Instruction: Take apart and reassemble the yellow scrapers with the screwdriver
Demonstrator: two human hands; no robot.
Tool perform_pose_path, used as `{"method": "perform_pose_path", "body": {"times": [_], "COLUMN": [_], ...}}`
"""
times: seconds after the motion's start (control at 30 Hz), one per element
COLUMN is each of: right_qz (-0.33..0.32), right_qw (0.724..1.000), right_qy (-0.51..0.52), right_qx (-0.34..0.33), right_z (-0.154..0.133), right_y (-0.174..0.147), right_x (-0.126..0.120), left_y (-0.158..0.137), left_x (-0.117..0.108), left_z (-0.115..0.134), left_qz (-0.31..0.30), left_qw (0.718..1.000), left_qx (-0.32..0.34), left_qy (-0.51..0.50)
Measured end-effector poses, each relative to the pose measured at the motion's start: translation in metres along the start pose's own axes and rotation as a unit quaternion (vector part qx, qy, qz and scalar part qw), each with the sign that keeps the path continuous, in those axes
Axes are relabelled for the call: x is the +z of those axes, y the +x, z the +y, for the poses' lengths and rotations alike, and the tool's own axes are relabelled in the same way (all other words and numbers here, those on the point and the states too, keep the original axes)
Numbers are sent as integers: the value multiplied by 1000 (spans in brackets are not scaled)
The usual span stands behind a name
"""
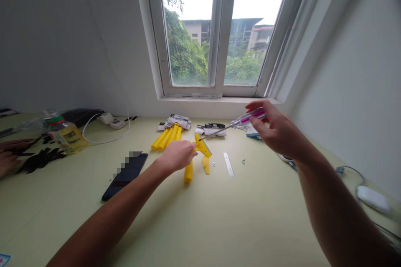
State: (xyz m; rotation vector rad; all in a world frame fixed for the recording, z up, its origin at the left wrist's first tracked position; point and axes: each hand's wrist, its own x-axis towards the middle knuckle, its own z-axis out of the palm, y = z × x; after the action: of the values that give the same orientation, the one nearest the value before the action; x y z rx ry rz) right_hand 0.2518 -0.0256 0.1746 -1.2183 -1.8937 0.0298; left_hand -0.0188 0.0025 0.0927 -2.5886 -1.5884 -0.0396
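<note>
My left hand (179,155) is closed around a yellow scraper (203,146), whose handle points down toward me and whose head angles up to the right. In my right hand (272,129) is a screwdriver (242,120) with a clear and purple handle. Its shaft slants down to the left, and the tip meets the scraper head. Just below the head lies a loose yellow plastic piece (206,165). Beside it are small washers or nuts (214,164), a flat metal blade (228,164) and small screws (243,161).
Several yellow handles (167,137) lie behind my left hand, near packaging cards (214,129). A black phone (127,177) rests on the left of the table (200,225). Farther left are a bottle (64,133) and another person's hands (9,156). A white charger (373,199) sits at right.
</note>
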Motion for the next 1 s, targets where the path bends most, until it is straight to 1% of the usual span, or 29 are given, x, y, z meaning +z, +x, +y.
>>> {"method": "perform_pose_path", "body": {"times": [0.1, 0.17, 0.23, 0.3, 0.37, 0.43, 0.5, 0.57, 0.63, 0.73, 0.77, 0.83, 0.9, 1.0], "right_qz": [70, 117, 134, 141, 143, 124, 91, 72, 84, 124, 126, 98, 34, -70], "right_qw": [996, 990, 986, 984, 983, 978, 969, 961, 960, 964, 966, 971, 970, 952], "right_qy": [47, 72, 95, 102, 115, 166, 230, 266, 268, 235, 223, 217, 241, 297], "right_qx": [14, 20, 22, 27, 24, 3, -20, -26, -13, 1, 1, 0, -3, -20], "right_z": [-10, -18, -24, -24, -19, -13, -7, -4, -6, -13, -16, -23, -28, -30], "right_y": [-3, -6, -8, -8, -6, -2, 0, 1, 0, -3, -4, -8, -12, -16], "right_x": [-1, -2, 0, 4, 10, 15, 18, 21, 23, 24, 23, 17, 10, 5], "left_y": [-11, -21, -28, -30, -26, -19, -13, -9, -8, -14, -19, -30, -44, -61], "left_x": [-2, 4, 12, 21, 28, 33, 35, 36, 36, 35, 36, 39, 46, 57], "left_z": [16, 30, 42, 48, 48, 43, 37, 33, 32, 36, 39, 47, 56, 67], "left_qz": [-4, -8, -18, -23, -22, -15, 0, 19, 37, 56, 57, 52, 42, 24], "left_qw": [999, 998, 997, 997, 998, 998, 998, 998, 997, 994, 994, 993, 992, 989], "left_qx": [26, 44, 54, 57, 61, 63, 58, 53, 57, 74, 80, 96, 120, 148], "left_qy": [-18, -35, -47, -42, -21, 4, 24, 35, 43, 53, 52, 41, 20, -4]}}
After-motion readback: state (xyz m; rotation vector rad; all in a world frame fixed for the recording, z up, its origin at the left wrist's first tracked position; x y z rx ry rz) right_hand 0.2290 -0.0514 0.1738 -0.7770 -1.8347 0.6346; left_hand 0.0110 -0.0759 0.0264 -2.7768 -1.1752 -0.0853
